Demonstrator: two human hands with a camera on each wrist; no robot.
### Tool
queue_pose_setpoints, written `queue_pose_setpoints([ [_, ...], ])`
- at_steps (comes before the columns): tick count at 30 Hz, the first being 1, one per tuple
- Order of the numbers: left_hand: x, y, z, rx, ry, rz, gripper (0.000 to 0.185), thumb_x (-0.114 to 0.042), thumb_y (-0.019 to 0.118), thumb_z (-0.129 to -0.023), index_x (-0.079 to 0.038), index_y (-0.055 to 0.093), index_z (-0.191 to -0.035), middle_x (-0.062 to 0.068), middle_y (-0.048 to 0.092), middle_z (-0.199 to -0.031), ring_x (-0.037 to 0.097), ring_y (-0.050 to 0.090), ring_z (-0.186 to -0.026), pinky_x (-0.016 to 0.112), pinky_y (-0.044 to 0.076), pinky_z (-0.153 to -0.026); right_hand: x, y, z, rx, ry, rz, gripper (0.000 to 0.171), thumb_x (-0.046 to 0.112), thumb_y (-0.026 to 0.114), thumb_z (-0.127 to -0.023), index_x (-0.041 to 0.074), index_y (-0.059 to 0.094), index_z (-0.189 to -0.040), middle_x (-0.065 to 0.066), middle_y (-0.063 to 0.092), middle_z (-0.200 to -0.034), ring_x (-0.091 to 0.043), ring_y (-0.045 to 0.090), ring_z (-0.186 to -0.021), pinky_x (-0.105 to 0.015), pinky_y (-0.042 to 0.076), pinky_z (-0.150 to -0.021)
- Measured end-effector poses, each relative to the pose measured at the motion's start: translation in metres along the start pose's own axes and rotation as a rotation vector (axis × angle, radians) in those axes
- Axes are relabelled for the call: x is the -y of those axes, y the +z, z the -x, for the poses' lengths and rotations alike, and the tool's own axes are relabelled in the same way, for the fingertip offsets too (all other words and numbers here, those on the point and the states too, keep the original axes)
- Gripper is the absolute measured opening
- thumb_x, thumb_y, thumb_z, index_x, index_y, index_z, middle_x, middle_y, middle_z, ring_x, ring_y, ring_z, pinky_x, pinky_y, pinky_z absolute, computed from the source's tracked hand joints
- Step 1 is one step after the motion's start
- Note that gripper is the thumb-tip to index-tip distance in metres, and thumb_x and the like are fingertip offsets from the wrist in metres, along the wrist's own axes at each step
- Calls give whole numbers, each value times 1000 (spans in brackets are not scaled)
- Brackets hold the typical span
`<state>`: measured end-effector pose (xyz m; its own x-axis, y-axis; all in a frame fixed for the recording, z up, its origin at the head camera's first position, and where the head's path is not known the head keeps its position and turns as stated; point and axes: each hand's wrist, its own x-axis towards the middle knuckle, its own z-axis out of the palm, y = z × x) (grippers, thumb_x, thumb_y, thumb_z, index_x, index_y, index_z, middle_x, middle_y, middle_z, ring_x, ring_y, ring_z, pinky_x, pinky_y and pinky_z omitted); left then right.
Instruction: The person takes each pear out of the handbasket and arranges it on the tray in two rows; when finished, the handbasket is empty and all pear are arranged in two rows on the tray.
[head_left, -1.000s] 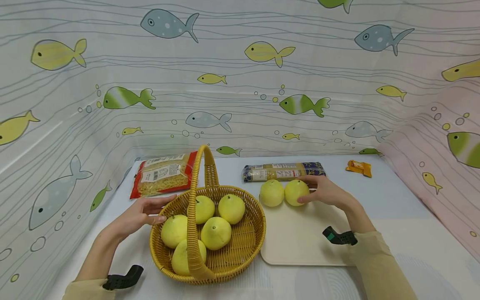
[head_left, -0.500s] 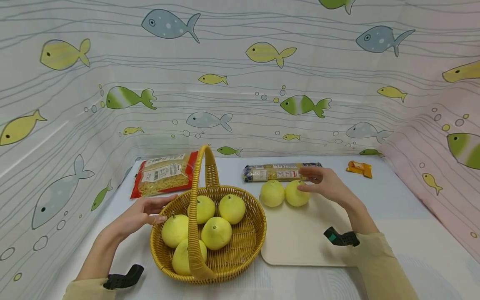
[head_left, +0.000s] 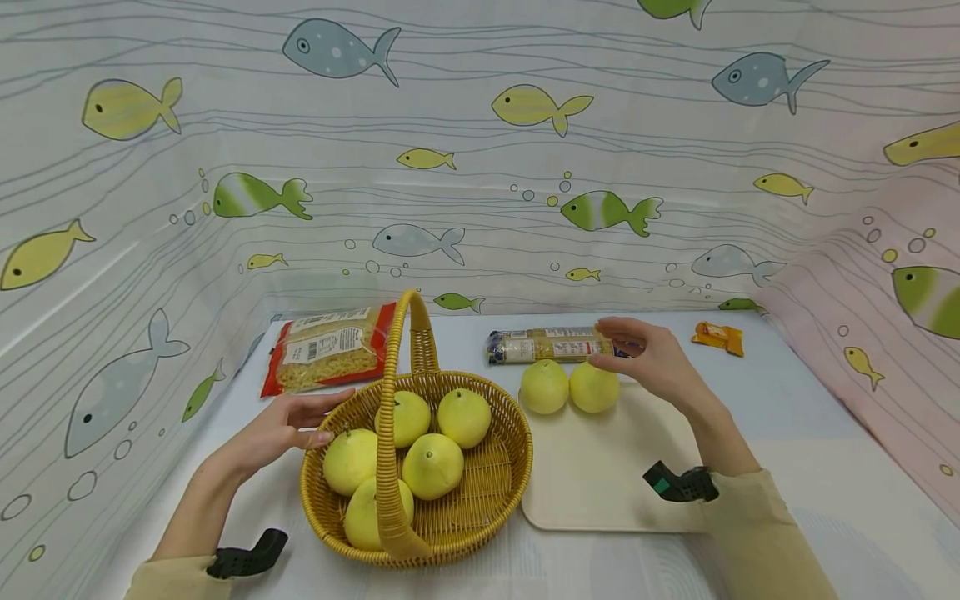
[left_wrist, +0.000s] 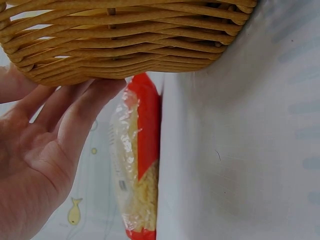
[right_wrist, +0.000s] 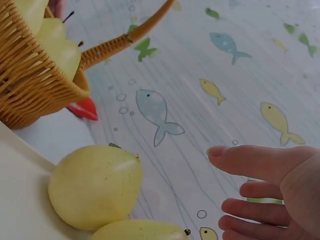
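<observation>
A woven yellow wicker basket (head_left: 450,467) with a tall arched handle is seen on the white counter (head_left: 817,467), and its left rim is touched by the left hand (head_left: 281,427), whose fingers (left_wrist: 75,112) are laid nearly straight against the outer weave, nothing being gripped. Five round pale yellow fruits (head_left: 431,465) are held in the basket, packed close together. Just right of the basket a cream rectangular tray (head_left: 607,483) is laid flat, and two more pale yellow fruits (head_left: 568,387) are set side by side at its far edge, touching each other. The right hand (head_left: 648,358) is held just above and to the right of the right one of these two; its fingers (right_wrist: 250,161) are spread loosely and relaxed, and nothing is held in them. Whether the fruit is brushed by a fingertip cannot be told from the head view; in the right wrist view the fingers are shown apart from it. Behind the tray a long clear packet of pasta with a dark blue end (head_left: 555,343) is laid crosswise, partly covered by the right hand. A red-edged clear bag of short pasta (head_left: 326,357) is laid behind the basket to the left, and a small orange wrapper (head_left: 718,337) is seen near the far right corner.
</observation>
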<state>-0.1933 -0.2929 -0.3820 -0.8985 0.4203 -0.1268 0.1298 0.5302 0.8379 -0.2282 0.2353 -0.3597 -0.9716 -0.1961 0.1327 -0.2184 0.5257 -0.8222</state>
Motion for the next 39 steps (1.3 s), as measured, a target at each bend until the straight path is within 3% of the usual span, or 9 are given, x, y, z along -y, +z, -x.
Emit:
queue_pose_setpoints([
  [4,0,0,0,4,1,0,68,-16,71,-89,-2,45,-149,24,48,-148,45,50,-132,41,51,-95,9,2,4,-2,-18,-5,68,35,78,-87,7,52,-144,-17,55,-144,-38,49,-136,-51,41,-109],
  [13,0,0,-1,-5,-4,-5,68,-17,71,-89,-1,45,-149,25,49,-147,46,51,-132,59,46,-100,18,10,5,-11,-59,7,63,32,77,-88,7,54,-142,-15,57,-142,-36,52,-134,-47,42,-108],
  [28,0,0,-1,1,6,-1,67,-17,70,-89,0,44,-149,24,48,-148,46,50,-133,58,46,-100,36,35,9,-15,-114,-51,64,31,80,-85,14,55,-142,-10,59,-141,-31,55,-132,-49,44,-106],
  [39,-1,0,1,5,8,1,68,-18,72,-90,-3,44,-150,24,46,-150,44,51,-132,49,51,-97,48,67,8,55,-212,-143,62,20,82,-84,5,57,-139,-14,60,-138,-33,57,-129,-42,45,-107],
])
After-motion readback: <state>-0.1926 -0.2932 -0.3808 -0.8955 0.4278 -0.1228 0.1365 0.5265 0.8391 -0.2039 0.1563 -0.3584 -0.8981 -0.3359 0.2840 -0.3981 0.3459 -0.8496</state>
